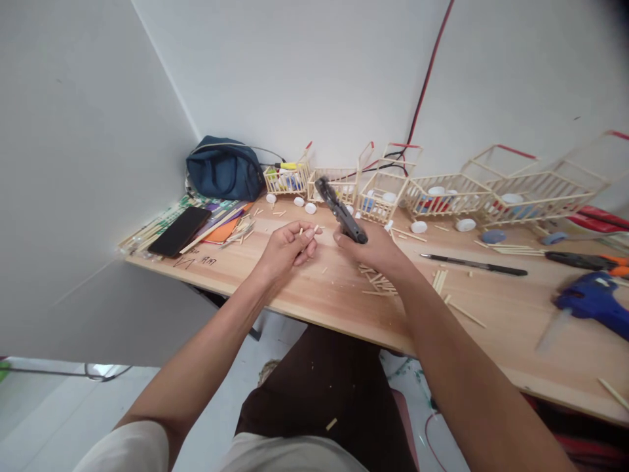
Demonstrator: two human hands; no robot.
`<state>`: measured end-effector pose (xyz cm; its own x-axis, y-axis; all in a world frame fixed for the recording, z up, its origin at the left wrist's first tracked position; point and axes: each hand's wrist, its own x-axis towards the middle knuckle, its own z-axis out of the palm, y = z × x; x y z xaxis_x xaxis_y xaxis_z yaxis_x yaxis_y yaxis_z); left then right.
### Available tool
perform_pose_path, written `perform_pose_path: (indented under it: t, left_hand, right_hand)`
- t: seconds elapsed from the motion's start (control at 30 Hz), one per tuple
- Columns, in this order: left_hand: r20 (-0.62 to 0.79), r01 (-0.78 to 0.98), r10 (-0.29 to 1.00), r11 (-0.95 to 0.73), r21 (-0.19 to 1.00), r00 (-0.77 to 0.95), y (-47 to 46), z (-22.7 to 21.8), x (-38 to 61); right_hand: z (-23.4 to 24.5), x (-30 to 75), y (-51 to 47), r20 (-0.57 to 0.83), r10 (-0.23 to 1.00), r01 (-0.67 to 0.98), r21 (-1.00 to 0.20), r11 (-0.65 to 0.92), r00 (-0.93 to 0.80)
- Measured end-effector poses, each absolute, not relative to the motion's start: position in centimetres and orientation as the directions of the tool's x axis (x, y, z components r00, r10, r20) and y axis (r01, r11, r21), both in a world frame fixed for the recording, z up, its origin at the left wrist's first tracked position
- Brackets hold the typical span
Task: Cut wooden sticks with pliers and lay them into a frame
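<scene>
A short wooden stick piece [317, 229] is pinched between the thumb and fingers of the left hand [293, 246], above the middle of the wooden table [314, 298]. Just to the right, a dark plier-like tool [340, 210] is gripped in the right hand [371, 246], its handles enclosed by the curled fingers and its head pointed far and to the left; whether its jaws are parted cannot be told. Loose cut sticks [439, 280] are scattered around the right forearm. Along the far wall [314, 72], a row of stick-built miniature shopping carts [376, 206] is lined up. At the left, a black phone [180, 231] is laid near a blue pouch [223, 170]. At the right, a black pen [474, 264], orange-handled pliers [580, 260] and a blue glue gun [594, 301] are laid out.
</scene>
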<state>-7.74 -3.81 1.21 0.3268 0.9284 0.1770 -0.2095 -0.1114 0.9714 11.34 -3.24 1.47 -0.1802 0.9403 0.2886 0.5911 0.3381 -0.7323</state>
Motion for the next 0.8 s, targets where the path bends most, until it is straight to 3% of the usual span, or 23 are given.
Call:
perform_pose_path:
  t: [0.13, 0.23, 0.5, 0.8]
  left_hand:
    - [0.252, -0.244, 0.928, -0.186, 0.952, 0.275, -3.8, 1.7, -8.8]
    - [0.280, -0.248, 0.926, -0.217, 0.944, 0.254, -3.9, 1.7, -9.3]
    - [0.280, -0.206, 0.934, -0.235, 0.950, 0.220, -3.8, 1.4, -9.3]
    - [0.258, -0.181, 0.943, -0.222, 0.958, 0.209, -3.7, 1.2, -9.4]
  right_hand:
    - [1.1, 10.9, -3.7, 0.419, 0.883, 0.764, -0.493, 0.416, -0.211]
    - [0.6, 10.6, -3.8, 0.476, 0.850, 0.798, -0.410, 0.442, -0.226]
    - [0.2, 10.2, -4.0, 0.525, 0.823, 0.851, -0.311, 0.423, -0.217]
    - [0.2, 9.8, -4.3, 0.543, 0.815, 0.871, -0.282, 0.403, -0.202]
